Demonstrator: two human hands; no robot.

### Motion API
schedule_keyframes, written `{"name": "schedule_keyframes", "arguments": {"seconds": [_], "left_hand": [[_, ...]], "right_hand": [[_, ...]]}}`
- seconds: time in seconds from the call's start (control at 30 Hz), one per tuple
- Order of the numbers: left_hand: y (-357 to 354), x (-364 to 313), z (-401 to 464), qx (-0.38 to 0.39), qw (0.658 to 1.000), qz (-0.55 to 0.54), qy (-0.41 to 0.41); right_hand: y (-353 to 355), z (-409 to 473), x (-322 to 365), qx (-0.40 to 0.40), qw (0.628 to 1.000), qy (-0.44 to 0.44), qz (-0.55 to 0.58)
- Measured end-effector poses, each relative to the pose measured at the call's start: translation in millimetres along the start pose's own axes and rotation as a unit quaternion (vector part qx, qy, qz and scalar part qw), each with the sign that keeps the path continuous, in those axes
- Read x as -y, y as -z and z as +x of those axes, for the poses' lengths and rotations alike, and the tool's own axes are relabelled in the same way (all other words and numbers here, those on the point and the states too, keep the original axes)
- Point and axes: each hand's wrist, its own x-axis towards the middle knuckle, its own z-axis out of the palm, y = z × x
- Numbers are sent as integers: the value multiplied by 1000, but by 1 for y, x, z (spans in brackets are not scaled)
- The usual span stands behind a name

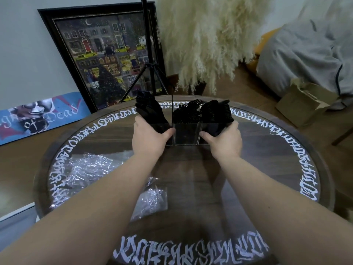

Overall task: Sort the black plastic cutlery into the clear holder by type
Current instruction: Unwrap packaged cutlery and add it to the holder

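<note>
A clear plastic three-compartment holder (185,135) stands on the far half of a round dark wooden table with a glass top and a ring of white calligraphy (286,150). The left hand (150,137) grips the left end of the holder, with the thumb curled across the front wall of the left compartment and the remaining fingers wrapped around the outer side, out of view. The right hand (223,139) grips the right end in mirror fashion, thumb on the front wall of the right compartment and fingers around the outer side. Black plastic knives (148,109) fill the left compartment, standing upright and leaning slightly left. Black plastic forks (188,111) occupy the middle compartment, tines up. Black plastic spoons (216,111) fill the right compartment, bowls up. Whether the holder base touches the table or is raised just above it cannot be determined. Crumpled clear plastic wrapping (89,167) lies on the left part of the table, near the left forearm, and a second crumpled clear bag (152,199) lies beside that forearm, nearer the viewer. Beyond the table stand a framed city-street painting (107,54), a black tripod stand (150,73) and a cream pampas-grass bundle (208,39). An open cardboard box (303,104) sits on the floor at right.
</note>
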Motion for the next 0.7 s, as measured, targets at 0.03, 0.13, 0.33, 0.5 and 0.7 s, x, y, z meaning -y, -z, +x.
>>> {"name": "schedule_keyframes", "arguments": {"seconds": [0.03, 0.13, 0.33, 0.5, 0.7], "left_hand": [[-1, -1, 2, -1, 1000, -1, -1], [-2, -1, 5, -1, 1000, 3, -3], [10, 14, -10, 28, 999, 26, -3], [42, 40, -45, 68, 993, 87, -50], [104, 80, -69, 53, 953, 247, -168]], "right_hand": [[-1, 2, 0, 0, 1000, 1, 0], [-2, 5, 2, 3, 1000, 3, -8], [5, -18, -6, 27, 998, -8, -55], [11, -62, -13, 60, 995, 12, -84], [-14, -112, -1, 157, 976, 130, -83]]}}
